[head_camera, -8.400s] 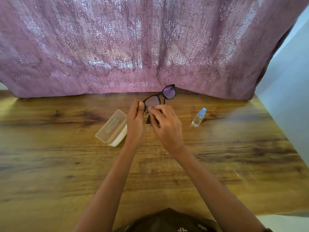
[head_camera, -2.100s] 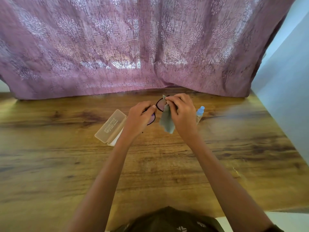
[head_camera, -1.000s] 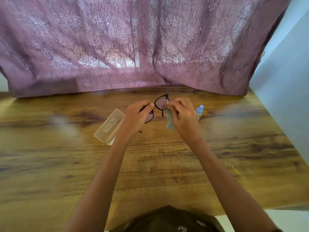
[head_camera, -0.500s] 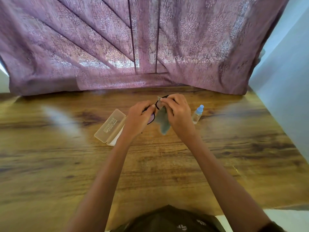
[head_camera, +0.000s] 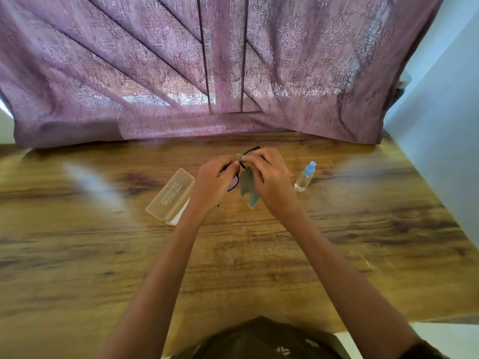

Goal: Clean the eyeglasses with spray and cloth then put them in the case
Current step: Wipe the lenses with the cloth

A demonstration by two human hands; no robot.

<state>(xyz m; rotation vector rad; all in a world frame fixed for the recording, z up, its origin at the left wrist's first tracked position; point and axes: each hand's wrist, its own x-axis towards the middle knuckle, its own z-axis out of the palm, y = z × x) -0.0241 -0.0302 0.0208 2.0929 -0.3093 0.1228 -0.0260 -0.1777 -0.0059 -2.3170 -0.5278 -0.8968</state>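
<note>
Holding, left hand [head_camera: 215,181]: I see its fingers curled round one side of the eyeglasses [head_camera: 233,183], lifted above the table.
Right hand [head_camera: 272,177]: its fingertips pinch the grey cloth [head_camera: 248,190] against the upper rim of the frame; the cloth's loose end hangs down between the two hands.
Eyeglasses: dark frame, tinted lens, held over the wood and outside the case.
Case [head_camera: 169,195]: pale translucent box with print on its lid, lying just left of the left wrist; I cannot tell whether it is latched.
Spray bottle [head_camera: 304,177]: small, clear, blue-capped, standing on the table right of the right hand, not touching it.
Table [head_camera: 90,242]: wood-grain top with hazy patches of glare at left and right.
Room: a mauve patterned curtain [head_camera: 181,73] hangs to the table's far edge, dark bars showing through it; a pale blue wall [head_camera: 440,125] runs along the right.
In the way: both hands hide most of the frame; a dark garment [head_camera: 259,338] fills the bottom edge.
</note>
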